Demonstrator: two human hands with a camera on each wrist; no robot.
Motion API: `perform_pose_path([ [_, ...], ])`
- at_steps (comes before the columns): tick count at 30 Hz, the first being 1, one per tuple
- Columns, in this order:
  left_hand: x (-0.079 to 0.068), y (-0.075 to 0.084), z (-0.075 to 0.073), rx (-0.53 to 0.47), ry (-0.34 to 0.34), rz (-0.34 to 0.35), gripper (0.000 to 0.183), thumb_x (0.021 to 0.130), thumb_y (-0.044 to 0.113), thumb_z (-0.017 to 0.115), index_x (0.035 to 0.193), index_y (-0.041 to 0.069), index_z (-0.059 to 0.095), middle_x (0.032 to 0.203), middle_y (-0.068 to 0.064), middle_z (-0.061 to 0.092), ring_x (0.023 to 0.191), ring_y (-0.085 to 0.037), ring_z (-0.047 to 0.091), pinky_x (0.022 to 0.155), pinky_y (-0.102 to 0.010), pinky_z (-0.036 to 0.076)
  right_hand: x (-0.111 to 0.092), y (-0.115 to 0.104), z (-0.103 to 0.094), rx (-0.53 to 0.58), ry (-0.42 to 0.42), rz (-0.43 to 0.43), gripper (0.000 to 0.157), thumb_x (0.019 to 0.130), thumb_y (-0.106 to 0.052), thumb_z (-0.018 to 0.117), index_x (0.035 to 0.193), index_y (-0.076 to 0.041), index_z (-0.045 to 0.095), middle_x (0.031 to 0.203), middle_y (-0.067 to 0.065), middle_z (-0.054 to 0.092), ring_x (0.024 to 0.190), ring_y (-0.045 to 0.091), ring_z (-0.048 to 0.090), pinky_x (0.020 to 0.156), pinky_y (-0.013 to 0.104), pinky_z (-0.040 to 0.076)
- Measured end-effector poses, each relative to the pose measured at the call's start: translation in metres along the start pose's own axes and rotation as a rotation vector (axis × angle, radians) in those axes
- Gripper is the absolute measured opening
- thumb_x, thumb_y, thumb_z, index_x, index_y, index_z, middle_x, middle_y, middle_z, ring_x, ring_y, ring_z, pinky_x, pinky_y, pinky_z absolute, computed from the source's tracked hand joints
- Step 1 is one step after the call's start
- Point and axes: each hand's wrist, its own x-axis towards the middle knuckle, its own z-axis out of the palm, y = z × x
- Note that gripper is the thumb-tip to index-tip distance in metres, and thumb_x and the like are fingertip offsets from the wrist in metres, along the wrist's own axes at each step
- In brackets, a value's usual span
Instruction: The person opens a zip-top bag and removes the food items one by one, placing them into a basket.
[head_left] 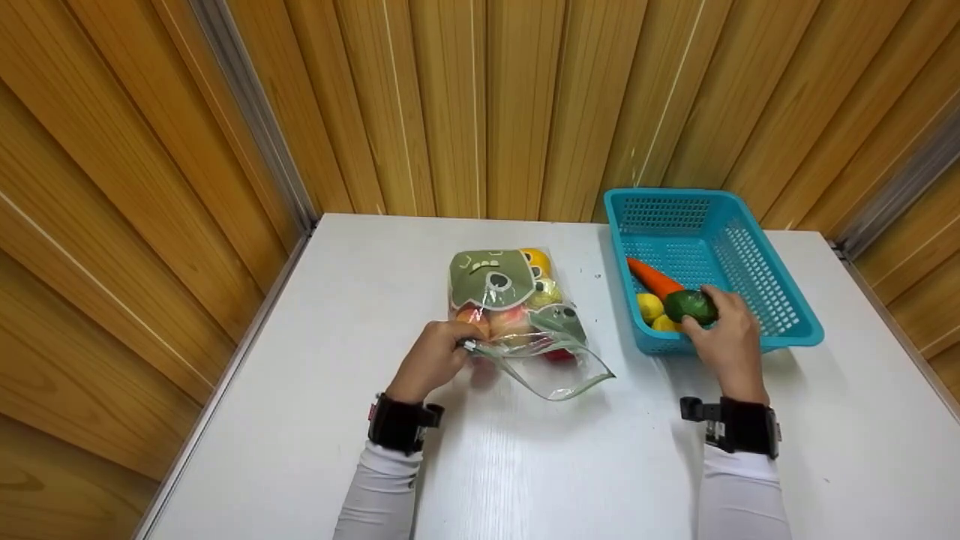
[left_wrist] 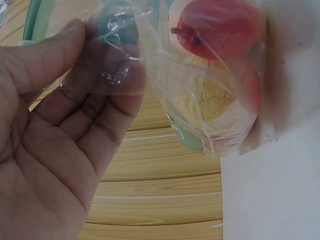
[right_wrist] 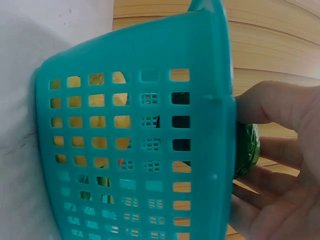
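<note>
My left hand (head_left: 435, 356) pinches the zip edge of a clear zip bag (head_left: 559, 379) with green cartoon shapes on it; its mouth gapes toward me. Inside the bag lie an orange-yellow fruit (head_left: 536, 261) and several others, among them a red fruit (left_wrist: 220, 25) with a brown stem and a yellow, netted one (left_wrist: 207, 95). With thumb and fingers, my right hand (head_left: 726, 341) grips a dark green avocado (head_left: 690, 307) over the near rim of the turquoise basket (head_left: 784, 300). In the right wrist view the basket wall hides part of the avocado (right_wrist: 247, 150).
In the basket's left part lie an orange carrot (head_left: 654, 277) and lemon-like yellow fruits (head_left: 649, 307). The basket stands at the back right of the white table (head_left: 360, 300), right of the bag. Wood-patterned walls (head_left: 517, 112) rise behind the table and along its sides.
</note>
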Motion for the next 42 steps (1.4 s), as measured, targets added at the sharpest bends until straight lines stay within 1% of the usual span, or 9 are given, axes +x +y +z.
perform_pose_path([
  [7, 0.001, -0.001, 0.0, 0.011, 0.0, 0.003, 0.035, 0.075, -0.02, 0.058, 0.088, 0.005, 0.078, 0.089, -0.004, 0.076, 0.081, -0.015, 0.068, 0.077, -0.033, 0.058, 0.001, 0.005, 0.002, -0.032, -0.032, 0.059, 0.06, 0.094, -0.007, 0.066, 0.148, 0.011, 0.044, 0.143, 0.04, 0.044, 0.125, 0.054, 0.045, 0.105, 0.068, 0.039],
  [19, 0.001, -0.002, 0.0, 0.0, -0.005, -0.012, 0.036, 0.074, -0.02, 0.056, 0.089, 0.004, 0.078, 0.089, -0.005, 0.076, 0.081, -0.017, 0.069, 0.077, -0.035, 0.059, 0.002, 0.006, 0.001, -0.02, 0.019, 0.066, 0.056, 0.096, -0.006, 0.063, 0.146, 0.011, 0.046, 0.147, 0.037, 0.044, 0.13, 0.054, 0.044, 0.109, 0.068, 0.037],
  [23, 0.001, -0.002, 0.0, 0.007, -0.003, -0.005, 0.036, 0.074, -0.02, 0.056, 0.089, 0.004, 0.079, 0.089, -0.005, 0.076, 0.081, -0.017, 0.069, 0.077, -0.035, 0.059, -0.001, -0.002, 0.0, 0.037, 0.095, -0.021, 0.047, 0.094, -0.003, 0.065, 0.138, 0.01, 0.056, 0.142, 0.033, 0.052, 0.129, 0.051, 0.051, 0.108, 0.063, 0.042],
  [25, 0.001, -0.001, 0.0, 0.008, -0.004, -0.007, 0.037, 0.074, -0.02, 0.056, 0.089, 0.005, 0.079, 0.09, -0.005, 0.076, 0.082, -0.017, 0.069, 0.078, -0.035, 0.058, -0.003, -0.008, 0.0, 0.076, 0.138, -0.085, 0.041, 0.092, 0.0, 0.067, 0.133, 0.009, 0.062, 0.137, 0.029, 0.059, 0.124, 0.046, 0.058, 0.108, 0.045, 0.049],
  [27, 0.001, 0.0, 0.0, 0.009, -0.005, -0.01, 0.037, 0.075, -0.02, 0.056, 0.089, 0.005, 0.079, 0.091, -0.004, 0.077, 0.084, -0.016, 0.069, 0.079, -0.034, 0.058, -0.006, -0.015, 0.0, 0.132, 0.164, -0.157, 0.037, 0.091, 0.003, 0.068, 0.128, 0.008, 0.067, 0.13, 0.026, 0.065, 0.114, 0.035, 0.065, 0.101, 0.025, 0.052],
  [30, 0.0, 0.0, -0.001, 0.013, -0.002, -0.011, 0.038, 0.075, -0.02, 0.056, 0.089, 0.006, 0.079, 0.092, -0.003, 0.077, 0.085, -0.015, 0.069, 0.079, -0.034, 0.058, -0.011, -0.028, -0.001, 0.211, 0.161, -0.261, 0.034, 0.09, 0.008, 0.069, 0.124, 0.008, 0.069, 0.123, 0.024, 0.069, 0.106, 0.007, 0.067, 0.09, 0.004, 0.045],
  [34, 0.0, -0.001, 0.0, 0.012, 0.001, -0.011, 0.039, 0.074, -0.021, 0.054, 0.089, 0.006, 0.079, 0.092, -0.003, 0.077, 0.084, -0.014, 0.068, 0.079, -0.034, 0.058, -0.02, -0.048, -0.002, 0.253, 0.122, -0.405, 0.033, 0.088, 0.012, 0.07, 0.12, 0.007, 0.072, 0.117, 0.023, 0.073, 0.104, -0.016, 0.057, 0.09, 0.004, 0.045],
  [37, 0.0, -0.001, 0.0, 0.012, 0.005, -0.004, 0.041, 0.073, -0.021, 0.054, 0.09, 0.006, 0.079, 0.091, -0.004, 0.077, 0.084, -0.015, 0.068, 0.079, -0.034, 0.058, -0.026, -0.063, -0.002, 0.244, 0.096, -0.517, 0.032, 0.085, 0.012, 0.073, 0.116, 0.004, 0.075, 0.113, 0.018, 0.075, 0.102, -0.009, 0.063, 0.091, 0.005, 0.045],
  [42, 0.0, -0.001, 0.0, 0.009, 0.006, 0.004, 0.04, 0.073, -0.021, 0.054, 0.091, 0.005, 0.079, 0.093, -0.006, 0.078, 0.086, -0.017, 0.07, 0.08, -0.035, 0.059, -0.036, -0.082, 0.003, 0.239, 0.035, -0.714, 0.035, 0.079, 0.014, 0.076, 0.112, 0.001, 0.077, 0.108, 0.012, 0.077, 0.098, 0.02, 0.073, 0.095, 0.009, 0.046],
])
